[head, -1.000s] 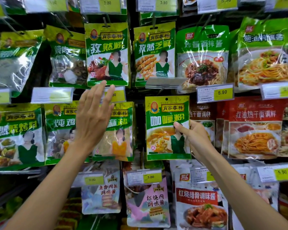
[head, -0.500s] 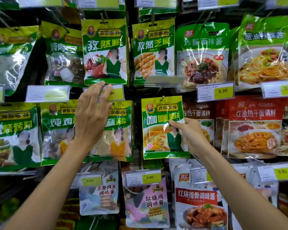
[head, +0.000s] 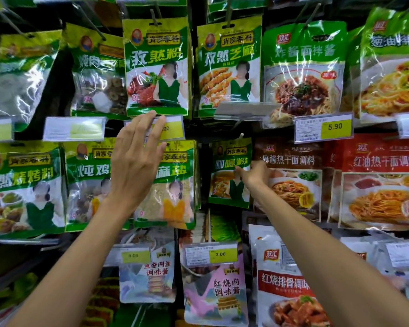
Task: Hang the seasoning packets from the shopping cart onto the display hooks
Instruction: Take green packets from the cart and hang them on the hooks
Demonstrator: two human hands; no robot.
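Observation:
A green curry-powder seasoning packet (head: 226, 185) hangs deep in the middle row of the display, its top hole at a hook tip (head: 240, 135). My right hand (head: 255, 174) pinches the packet's right edge near its upper half. My left hand (head: 137, 159) is raised with straight fingers spread, hovering in front of the garlic-salt packet (head: 172, 199) and a yellow price tag (head: 171, 129); whether it touches them I cannot tell. The shopping cart is out of view.
Rows of green packets hang left and above, like the cumin powder packet (head: 156, 64). Red noodle-sauce packs (head: 380, 182) hang to the right. A clear empty tag holder (head: 243, 110) juts out above the curry packet. More packets and 3.00 tags (head: 211, 254) hang below.
My right hand has pushed the curry packet back along its hook, deeper into the display, and it now looks smaller. My left hand has stayed raised in much the same place.

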